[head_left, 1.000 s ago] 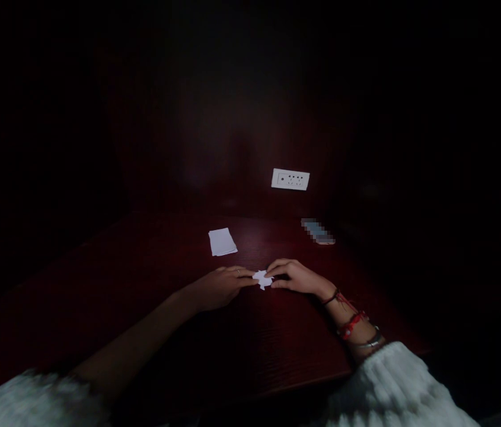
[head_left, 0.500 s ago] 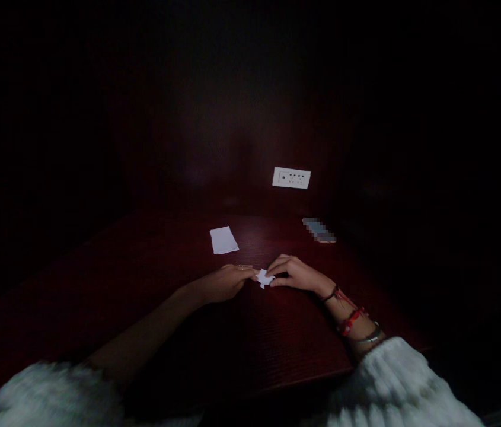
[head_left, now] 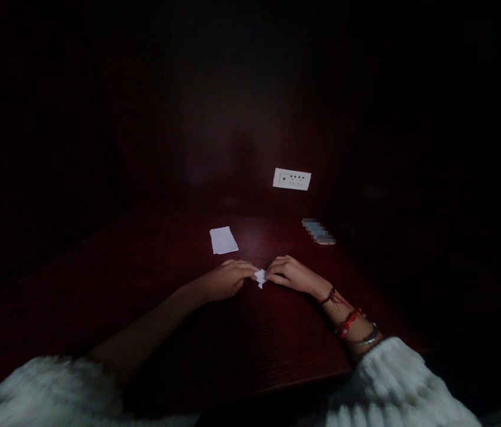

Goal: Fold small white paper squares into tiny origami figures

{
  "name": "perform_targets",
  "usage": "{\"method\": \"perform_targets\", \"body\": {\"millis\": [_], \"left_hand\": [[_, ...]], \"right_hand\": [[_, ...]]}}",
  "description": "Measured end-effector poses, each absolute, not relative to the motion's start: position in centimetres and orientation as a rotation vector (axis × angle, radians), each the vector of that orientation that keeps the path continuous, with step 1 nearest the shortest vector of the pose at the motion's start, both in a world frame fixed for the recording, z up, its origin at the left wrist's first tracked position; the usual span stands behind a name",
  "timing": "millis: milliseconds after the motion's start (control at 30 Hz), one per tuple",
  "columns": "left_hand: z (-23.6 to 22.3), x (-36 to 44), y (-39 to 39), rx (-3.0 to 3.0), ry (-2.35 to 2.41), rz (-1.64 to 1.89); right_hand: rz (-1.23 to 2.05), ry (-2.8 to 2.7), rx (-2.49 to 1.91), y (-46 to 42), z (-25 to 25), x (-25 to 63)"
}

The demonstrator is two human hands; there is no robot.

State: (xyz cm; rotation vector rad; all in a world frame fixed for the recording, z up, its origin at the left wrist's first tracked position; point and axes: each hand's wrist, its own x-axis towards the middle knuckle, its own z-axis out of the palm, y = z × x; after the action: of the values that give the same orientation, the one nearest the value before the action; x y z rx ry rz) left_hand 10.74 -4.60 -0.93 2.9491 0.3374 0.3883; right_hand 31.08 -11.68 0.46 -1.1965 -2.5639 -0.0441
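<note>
Between my two hands, low over the dark red table point(head_left: 250, 332), is a small white folded paper point(head_left: 261, 276) with pointed corners. My left hand point(head_left: 227, 279), a ring on one finger, pinches its left side. From the right, the fingertips of my right hand point(head_left: 293, 274) close on the paper's other edge and cover part of it. A red cord bracelet point(head_left: 350, 322) and a metal bangle point(head_left: 368, 338) circle my right wrist and forearm.
A short stack of white paper sheets point(head_left: 223, 240) lies beyond my left hand. Farther right rests a phone point(head_left: 319, 231), its screen blurred out. On the back wall is a white socket panel point(head_left: 292, 179). The table's front edge point(head_left: 303, 379) runs near my body.
My right fingers have drawn in over the paper's right side, so less of it shows. My left fingers have shifted slightly, and the paper sits a little farther left.
</note>
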Motion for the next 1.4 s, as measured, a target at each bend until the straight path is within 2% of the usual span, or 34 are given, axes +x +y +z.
{"method": "perform_targets", "body": {"millis": [400,833,1400], "left_hand": [[-0.4,10.6,-5.6,3.089,0.313,0.189],[-0.2,10.5,-8.2,3.199,0.472,0.209],[-0.3,10.4,-7.2,3.073,0.437,0.164]], "right_hand": [[-0.065,-2.477,-1.263,-10.5,-1.1,30.7],[-0.101,-2.507,-1.264,-10.4,-1.1,30.5],[0.169,-2.247,-1.252,-11.3,-0.3,32.0]]}}
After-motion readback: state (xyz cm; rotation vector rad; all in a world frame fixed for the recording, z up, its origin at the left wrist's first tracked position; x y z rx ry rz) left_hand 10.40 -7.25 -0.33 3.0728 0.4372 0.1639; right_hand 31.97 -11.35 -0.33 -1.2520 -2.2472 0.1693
